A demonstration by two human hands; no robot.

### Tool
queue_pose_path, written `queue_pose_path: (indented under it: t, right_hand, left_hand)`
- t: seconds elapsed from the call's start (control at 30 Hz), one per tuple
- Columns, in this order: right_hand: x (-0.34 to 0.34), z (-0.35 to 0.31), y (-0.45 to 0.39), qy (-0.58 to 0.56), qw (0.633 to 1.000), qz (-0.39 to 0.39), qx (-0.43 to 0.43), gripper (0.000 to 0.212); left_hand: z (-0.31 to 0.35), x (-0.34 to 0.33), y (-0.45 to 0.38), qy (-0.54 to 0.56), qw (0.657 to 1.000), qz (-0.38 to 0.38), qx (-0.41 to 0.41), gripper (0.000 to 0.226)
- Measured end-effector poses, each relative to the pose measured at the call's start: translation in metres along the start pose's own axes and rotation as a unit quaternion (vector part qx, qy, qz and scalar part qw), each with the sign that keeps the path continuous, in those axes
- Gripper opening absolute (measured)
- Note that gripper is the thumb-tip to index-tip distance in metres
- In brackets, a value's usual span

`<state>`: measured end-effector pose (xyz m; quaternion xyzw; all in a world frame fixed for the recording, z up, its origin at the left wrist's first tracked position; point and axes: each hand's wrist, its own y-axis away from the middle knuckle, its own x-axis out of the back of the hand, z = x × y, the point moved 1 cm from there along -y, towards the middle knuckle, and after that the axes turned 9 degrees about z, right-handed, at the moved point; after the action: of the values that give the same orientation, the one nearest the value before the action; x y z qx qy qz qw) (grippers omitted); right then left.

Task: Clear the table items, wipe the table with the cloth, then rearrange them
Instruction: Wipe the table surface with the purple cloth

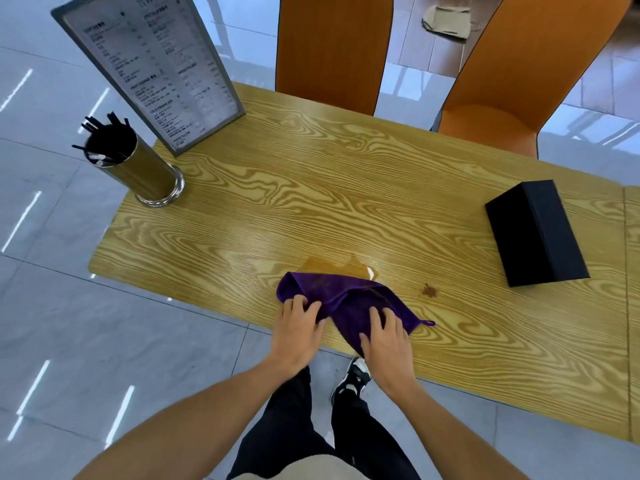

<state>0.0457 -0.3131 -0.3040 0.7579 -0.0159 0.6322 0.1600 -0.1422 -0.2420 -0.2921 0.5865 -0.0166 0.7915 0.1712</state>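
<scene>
Right now you are pressing both hands down on the purple cloth [341, 299] near the front edge of the table [311, 202]: your left hand [298, 327] is lying over the cloth's left corner with the fingers curled into the bunched fabric, and your right hand [384, 336] is resting flat on the cloth's right part with the fingers spread. Neither hand is lifting the cloth; it is lying crumpled and partly folded on the wood, with a small loop sticking out at its right end. Just beyond the cloth's far edge, a wet amber puddle [332, 265] is touching the fabric, and a small brown spot [429, 291] is sitting on the wood just to the right, apart from the cloth. Farther right, well apart from your hands, a black box [535, 233] is lying on the table. At the far left corner a metal cup [138, 168] is holding black straws [104, 129], and a framed menu board [152, 64] is standing tilted just behind it. Two orange chairs [332, 46] are standing at the table's far side, and a brown bag [445, 22] is lying on the tiled floor behind them.
</scene>
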Motion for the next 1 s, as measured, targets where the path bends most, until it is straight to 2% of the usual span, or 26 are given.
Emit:
queue_pose_path:
  t: [0.1,0.23,0.37,0.47,0.57,0.7,1.0]
  right_hand:
    - [-0.013,0.000,0.007,-0.016,0.997,0.003,-0.076,0.071]
    - [-0.021,-0.002,0.008,-0.013,1.000,-0.003,-0.025,0.068]
    - [-0.025,-0.003,0.002,-0.045,0.998,0.005,-0.041,0.069]
    - [-0.024,-0.017,-0.015,-0.093,0.990,0.018,-0.106,0.074]
    - [-0.022,-0.027,-0.036,-0.091,0.989,0.031,-0.112,0.073]
    - [-0.021,-0.030,-0.062,-0.072,0.995,0.021,-0.071,0.072]
    - [-0.003,-0.037,-0.145,-0.057,0.997,-0.011,0.045,0.068]
  left_hand:
    - [0.002,-0.009,0.014,-0.022,1.000,0.009,0.016,0.042]
    - [0.003,-0.007,0.012,-0.013,0.997,0.068,0.038,0.040]
    - [0.002,-0.016,-0.001,0.010,0.997,0.043,0.068,0.078]
    - [0.003,-0.023,-0.010,-0.003,0.996,0.008,0.085,0.086]
    - [0.001,-0.026,-0.022,-0.002,0.995,-0.012,0.101,0.086]
    - [-0.006,-0.021,-0.048,0.018,0.997,-0.014,0.077,0.091]
    - [-0.014,-0.007,-0.126,0.012,0.996,-0.065,-0.065,0.085]
